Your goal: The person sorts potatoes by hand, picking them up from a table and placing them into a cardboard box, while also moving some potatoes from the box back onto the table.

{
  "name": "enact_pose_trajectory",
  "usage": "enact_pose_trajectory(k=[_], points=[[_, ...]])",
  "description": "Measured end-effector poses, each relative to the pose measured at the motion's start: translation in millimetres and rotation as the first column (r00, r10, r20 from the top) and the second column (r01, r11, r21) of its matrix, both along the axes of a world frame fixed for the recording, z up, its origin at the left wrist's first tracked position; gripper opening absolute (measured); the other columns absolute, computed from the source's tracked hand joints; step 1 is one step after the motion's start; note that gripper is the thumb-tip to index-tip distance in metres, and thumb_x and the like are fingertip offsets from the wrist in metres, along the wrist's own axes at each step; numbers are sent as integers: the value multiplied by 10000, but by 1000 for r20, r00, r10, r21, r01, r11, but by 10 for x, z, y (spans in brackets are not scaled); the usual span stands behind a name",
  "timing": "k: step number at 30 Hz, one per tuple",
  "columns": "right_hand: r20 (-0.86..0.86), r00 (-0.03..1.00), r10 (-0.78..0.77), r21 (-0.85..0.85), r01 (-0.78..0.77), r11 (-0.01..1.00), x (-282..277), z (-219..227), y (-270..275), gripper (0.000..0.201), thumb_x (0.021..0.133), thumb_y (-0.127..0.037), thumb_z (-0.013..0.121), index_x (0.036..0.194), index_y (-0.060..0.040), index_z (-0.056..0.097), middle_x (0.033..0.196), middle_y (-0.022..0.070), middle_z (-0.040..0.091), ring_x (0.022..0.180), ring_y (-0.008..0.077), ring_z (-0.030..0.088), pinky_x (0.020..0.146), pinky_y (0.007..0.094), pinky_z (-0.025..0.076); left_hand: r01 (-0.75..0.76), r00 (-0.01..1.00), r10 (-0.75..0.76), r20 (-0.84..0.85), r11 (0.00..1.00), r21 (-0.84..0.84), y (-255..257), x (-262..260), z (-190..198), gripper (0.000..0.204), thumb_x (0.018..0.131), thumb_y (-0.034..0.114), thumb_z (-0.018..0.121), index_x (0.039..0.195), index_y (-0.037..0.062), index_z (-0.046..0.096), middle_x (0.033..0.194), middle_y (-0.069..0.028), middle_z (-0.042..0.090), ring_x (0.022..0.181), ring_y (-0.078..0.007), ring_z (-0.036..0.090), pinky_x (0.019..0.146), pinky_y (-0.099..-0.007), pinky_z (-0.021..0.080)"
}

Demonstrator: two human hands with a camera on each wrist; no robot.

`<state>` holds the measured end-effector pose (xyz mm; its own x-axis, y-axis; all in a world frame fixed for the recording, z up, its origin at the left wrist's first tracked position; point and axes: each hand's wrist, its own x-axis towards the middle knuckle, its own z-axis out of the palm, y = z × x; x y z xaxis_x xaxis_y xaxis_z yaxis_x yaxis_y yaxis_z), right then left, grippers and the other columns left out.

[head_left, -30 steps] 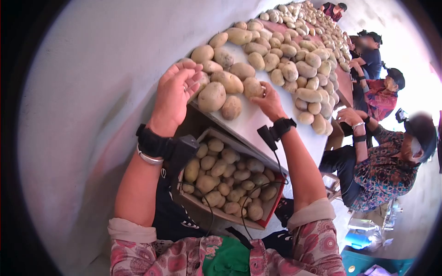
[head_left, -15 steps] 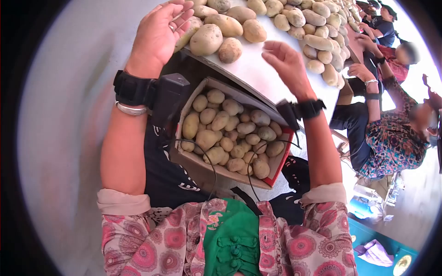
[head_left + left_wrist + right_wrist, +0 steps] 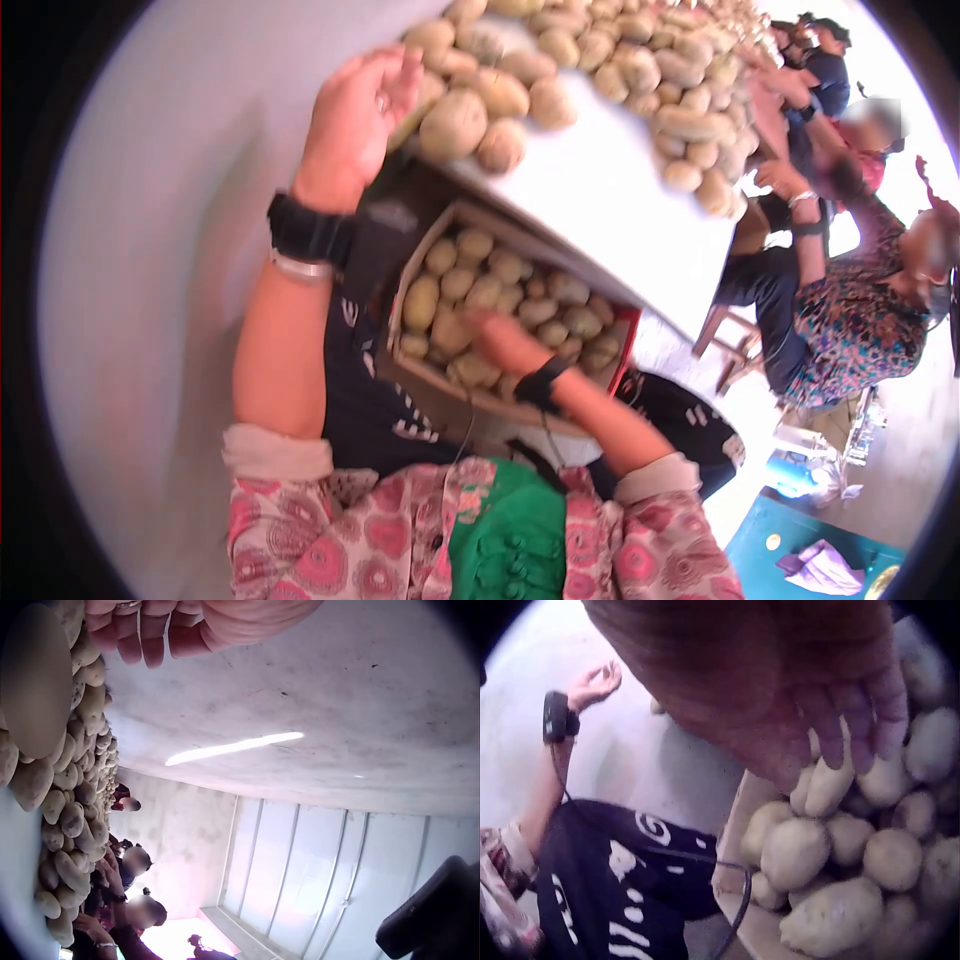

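while the right hand (image 3: 505, 340) lays loose, empty-looking fingers (image 3: 832, 754) among tan potatoes (image 3: 470, 285) in the cardboard box (image 3: 405, 290), the left hand (image 3: 355, 115), fingers relaxed, rests at 11 o'clock against the heaped potatoes on the white desk (image 3: 600, 210), so the step looks like dropping one in, and next calls for reaching back up to the heap.

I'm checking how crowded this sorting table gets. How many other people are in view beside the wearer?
3 that I can make out: one in a patterned top nearest, one in red behind, one in dark blue farthest. Blur may hide others.
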<state>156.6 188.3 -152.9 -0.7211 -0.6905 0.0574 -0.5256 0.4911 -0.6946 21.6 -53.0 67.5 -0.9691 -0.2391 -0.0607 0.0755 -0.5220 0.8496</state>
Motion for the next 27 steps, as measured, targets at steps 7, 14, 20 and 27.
enact_pose_trajectory(k=[7, 14, 20, 27], points=[[-267, 961, 69, 390, 42, 920, 68, 35, -524, 149, 760, -157, 522, 873, -87, 590, 861, 118, 577, 863, 293, 532, 730, 410, 431, -51, 998, 50, 27, 998, 39, -25, 73, 59, 164, 870, 107, 481, 1018, 75, 544, 1016, -54, 617, 900, -121, 577, 784, -266, 443], [-328, 943, 50, 404, 93, 910, 86, -283, -598, 155, 757, -168, 528, 888, -85, 514, 791, 103, 583, 827, 289, 554, 661, 407, 454, -34, 998, 32, 47, 998, 45, -70, 69, 70, 140, 882, 102, 476, 1015, 85, 518, 1069, -59, 592, 955, -140, 561, 821, -284, 442], [34, 996, 86, 420, -93, 903, -284, 458, -343, 279, 733, -227, 593, 956, -80, 511, 765, 165, 612, 759, 363, 608, 640, 455, 484, -63, 997, 60, 52, 996, 66, -135, 84, 123, 146, 884, 99, 468, 1020, 81, 519, 1065, -61, 593, 954, -140, 561, 829, -287, 436], [578, 808, 117, -146, -38, 989, -1229, 2221, -75, 543, 748, -294, 675, 1194, -67, 464, 1068, 56, 552, 1005, 144, 513, 892, 283, 419, -84, 994, 79, 71, 994, 68, -122, 124, 202, 160, 881, 95, 460, 1029, 75, 519, 1053, -58, 596, 959, -137, 562, 825, -280, 435]])
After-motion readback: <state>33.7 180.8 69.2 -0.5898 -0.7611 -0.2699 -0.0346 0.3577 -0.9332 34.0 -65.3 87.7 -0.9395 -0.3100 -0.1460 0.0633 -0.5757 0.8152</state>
